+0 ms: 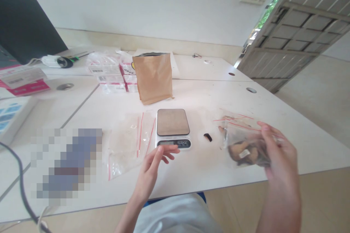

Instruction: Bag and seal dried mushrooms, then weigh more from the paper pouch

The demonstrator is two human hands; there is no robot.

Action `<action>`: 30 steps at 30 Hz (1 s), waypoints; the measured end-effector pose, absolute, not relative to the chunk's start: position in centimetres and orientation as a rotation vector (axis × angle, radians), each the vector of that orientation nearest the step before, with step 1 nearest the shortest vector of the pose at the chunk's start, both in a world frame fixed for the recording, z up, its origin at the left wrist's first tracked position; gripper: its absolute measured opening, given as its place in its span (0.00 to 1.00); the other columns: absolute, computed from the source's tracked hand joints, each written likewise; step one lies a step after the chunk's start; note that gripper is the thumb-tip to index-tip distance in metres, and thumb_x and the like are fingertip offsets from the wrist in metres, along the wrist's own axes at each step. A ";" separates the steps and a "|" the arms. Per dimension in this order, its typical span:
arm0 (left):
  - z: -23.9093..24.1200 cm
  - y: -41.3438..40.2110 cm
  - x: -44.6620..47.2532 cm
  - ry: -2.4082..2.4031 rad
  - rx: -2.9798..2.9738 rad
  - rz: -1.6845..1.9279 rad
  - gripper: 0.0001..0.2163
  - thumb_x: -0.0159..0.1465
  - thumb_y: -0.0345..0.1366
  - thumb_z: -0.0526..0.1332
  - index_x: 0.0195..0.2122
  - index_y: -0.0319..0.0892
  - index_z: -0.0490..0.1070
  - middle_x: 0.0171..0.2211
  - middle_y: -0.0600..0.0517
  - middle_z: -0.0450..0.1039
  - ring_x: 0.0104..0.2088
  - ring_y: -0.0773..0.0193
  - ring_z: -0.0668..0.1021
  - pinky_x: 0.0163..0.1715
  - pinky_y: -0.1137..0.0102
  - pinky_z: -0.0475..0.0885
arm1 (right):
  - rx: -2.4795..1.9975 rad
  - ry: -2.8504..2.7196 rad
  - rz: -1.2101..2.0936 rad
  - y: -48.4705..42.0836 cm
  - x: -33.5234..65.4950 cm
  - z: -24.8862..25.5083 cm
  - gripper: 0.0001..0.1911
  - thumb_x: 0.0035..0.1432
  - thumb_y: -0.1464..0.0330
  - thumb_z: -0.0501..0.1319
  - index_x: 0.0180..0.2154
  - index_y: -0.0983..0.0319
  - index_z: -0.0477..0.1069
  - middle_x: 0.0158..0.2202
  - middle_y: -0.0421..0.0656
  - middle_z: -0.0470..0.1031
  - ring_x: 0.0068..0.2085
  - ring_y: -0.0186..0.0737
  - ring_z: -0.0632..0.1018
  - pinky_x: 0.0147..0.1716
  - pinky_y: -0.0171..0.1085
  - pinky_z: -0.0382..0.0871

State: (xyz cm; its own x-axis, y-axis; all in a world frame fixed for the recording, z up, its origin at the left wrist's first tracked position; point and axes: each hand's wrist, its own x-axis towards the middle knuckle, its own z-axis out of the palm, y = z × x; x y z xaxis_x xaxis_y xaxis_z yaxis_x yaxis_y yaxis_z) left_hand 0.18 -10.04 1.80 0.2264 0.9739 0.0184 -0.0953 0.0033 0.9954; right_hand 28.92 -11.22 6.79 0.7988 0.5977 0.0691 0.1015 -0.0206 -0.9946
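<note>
My right hand (279,160) holds a clear zip bag (244,145) with a red seal line, filled with brown dried pieces, just above the white table (207,94). My left hand (157,162) hovers open, fingers apart, right in front of a small digital kitchen scale (172,127), near its display. The scale's platform is bare. Left of the scale lie empty clear zip bags (131,140) with red strips. A brown paper pouch (154,76) stands upright behind the scale. A small dark piece (208,137) lies on the table between the scale and the filled bag.
Stacked pink and white boxes (112,74) sit behind the pouch at the left. A dark laptop screen (24,25) stands at the far left, with a white box (11,114) nearby. More zip bags (232,118) lie at the right. A cable (22,185) crosses the near left corner.
</note>
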 end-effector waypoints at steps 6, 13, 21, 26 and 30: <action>1.1 -9.9 0.3 1.012 1.216 1.057 0.20 0.67 0.49 0.49 0.35 0.41 0.76 0.32 0.49 0.78 0.31 0.64 0.74 0.34 0.70 0.68 | -1.947 -0.899 -0.593 -11.8 34.0 5.0 0.30 0.55 0.56 0.61 0.55 0.65 0.67 0.52 0.63 0.70 0.54 0.59 0.70 0.46 0.56 0.62; 1.7 -9.3 -0.1 1.084 1.248 1.061 0.20 0.67 0.49 0.49 0.31 0.41 0.75 0.28 0.50 0.76 0.30 0.65 0.73 0.34 0.70 0.68 | -2.255 -1.448 -0.656 -10.5 29.9 -0.8 0.23 0.63 0.58 0.49 0.52 0.64 0.70 0.53 0.56 0.71 0.53 0.58 0.71 0.47 0.53 0.63; 5.0 -5.9 -1.9 1.265 1.618 1.195 0.18 0.67 0.47 0.48 0.35 0.43 0.74 0.34 0.50 0.75 0.35 0.63 0.74 0.37 0.69 0.69 | -2.338 -1.543 -0.615 -4.9 30.7 -0.2 0.25 0.67 0.61 0.44 0.55 0.67 0.67 0.54 0.60 0.69 0.53 0.59 0.70 0.48 0.56 0.61; 10.2 0.0 -3.0 1.506 2.079 1.557 0.17 0.66 0.42 0.52 0.54 0.47 0.65 0.55 0.50 0.65 0.55 0.58 0.67 0.49 0.64 0.67 | -2.013 -1.636 -0.605 -5.8 27.6 1.0 0.23 0.65 0.60 0.48 0.58 0.60 0.63 0.60 0.56 0.62 0.57 0.60 0.64 0.52 0.59 0.57; 13.8 5.6 -3.5 1.896 2.117 1.536 0.22 0.67 0.43 0.51 0.63 0.51 0.53 0.67 0.55 0.43 0.64 0.59 0.52 0.60 0.57 0.50 | -1.704 -1.992 -0.180 -7.6 25.7 -0.6 0.16 0.63 0.68 0.50 0.48 0.61 0.71 0.48 0.52 0.72 0.48 0.49 0.73 0.49 0.49 0.66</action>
